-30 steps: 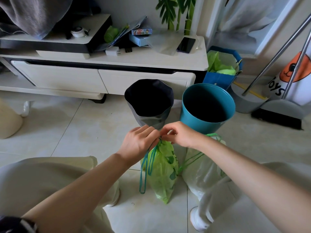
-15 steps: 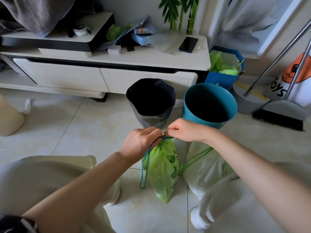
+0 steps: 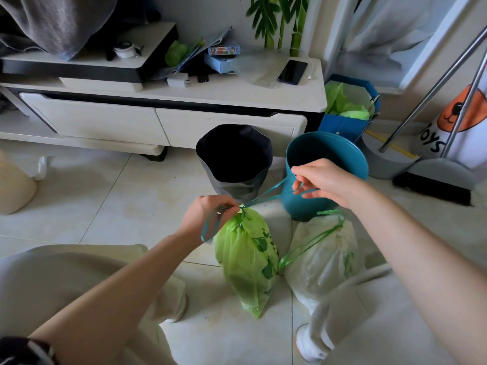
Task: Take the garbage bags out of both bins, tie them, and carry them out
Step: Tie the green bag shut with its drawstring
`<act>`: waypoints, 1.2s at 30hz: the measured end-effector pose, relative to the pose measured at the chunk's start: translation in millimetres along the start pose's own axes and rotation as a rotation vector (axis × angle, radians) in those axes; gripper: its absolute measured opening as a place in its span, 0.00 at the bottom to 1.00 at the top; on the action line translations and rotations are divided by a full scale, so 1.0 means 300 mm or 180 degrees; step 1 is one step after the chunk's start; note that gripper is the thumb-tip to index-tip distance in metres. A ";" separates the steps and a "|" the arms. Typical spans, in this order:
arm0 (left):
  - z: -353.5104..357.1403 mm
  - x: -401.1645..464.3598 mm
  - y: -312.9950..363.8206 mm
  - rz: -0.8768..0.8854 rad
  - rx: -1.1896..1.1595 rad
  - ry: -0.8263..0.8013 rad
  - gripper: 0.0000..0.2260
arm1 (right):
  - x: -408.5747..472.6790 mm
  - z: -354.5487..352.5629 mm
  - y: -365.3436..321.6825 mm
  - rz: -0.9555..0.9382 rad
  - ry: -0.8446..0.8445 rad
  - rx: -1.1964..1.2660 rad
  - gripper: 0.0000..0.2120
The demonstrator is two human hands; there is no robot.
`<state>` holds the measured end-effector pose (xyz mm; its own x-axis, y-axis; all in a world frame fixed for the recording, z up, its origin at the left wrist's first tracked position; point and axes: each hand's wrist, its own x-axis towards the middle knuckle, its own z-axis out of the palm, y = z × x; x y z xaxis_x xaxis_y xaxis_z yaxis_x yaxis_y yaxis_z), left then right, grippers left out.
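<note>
A green garbage bag (image 3: 246,256) stands on the floor tiles, its neck gathered by a teal drawstring (image 3: 266,196). My left hand (image 3: 208,219) grips the neck and a loop of the string. My right hand (image 3: 324,181) pinches the other end of the drawstring, pulled taut up and to the right. A white garbage bag (image 3: 321,262) with a green drawstring leans beside it on the right. Behind them stand a dark grey bin (image 3: 234,159) and a teal bin (image 3: 326,177), both without bags.
A white TV cabinet (image 3: 168,122) with a phone (image 3: 292,72) and boxes runs along the back. A blue paper bag (image 3: 347,111) with green bags stands at its right end. Broom and dustpan (image 3: 437,175) lean at the right. My knees and a white slipper (image 3: 311,346) are below.
My right hand has pulled the teal drawstring away from the bag's neck, up and to the right. My left hand stayed at the neck.
</note>
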<state>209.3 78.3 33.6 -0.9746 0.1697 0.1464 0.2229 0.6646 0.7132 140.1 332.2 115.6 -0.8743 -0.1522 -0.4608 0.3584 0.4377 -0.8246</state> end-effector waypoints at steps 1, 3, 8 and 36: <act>-0.002 0.009 0.011 -0.0335 -0.0426 0.0001 0.04 | 0.003 -0.013 0.019 0.0144 0.0045 -0.0046 0.15; -0.020 0.019 0.027 -0.1096 -0.1132 0.0141 0.02 | 0.015 -0.026 0.054 0.0347 0.0117 -0.0098 0.15; -0.063 0.021 0.036 -0.2148 -0.1755 0.0570 0.01 | 0.035 -0.027 0.093 0.0606 0.0258 -0.0003 0.12; -0.160 0.110 0.357 -0.2744 -0.3941 -0.0796 0.10 | -0.192 0.022 -0.092 -0.1648 0.0039 -0.0189 0.06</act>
<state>199.8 120.1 147.7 -0.7358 0.2609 -0.6249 -0.6746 -0.3626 0.6429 182.6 322.9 162.8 -0.9360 -0.3518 0.0066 -0.1408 0.3574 -0.9233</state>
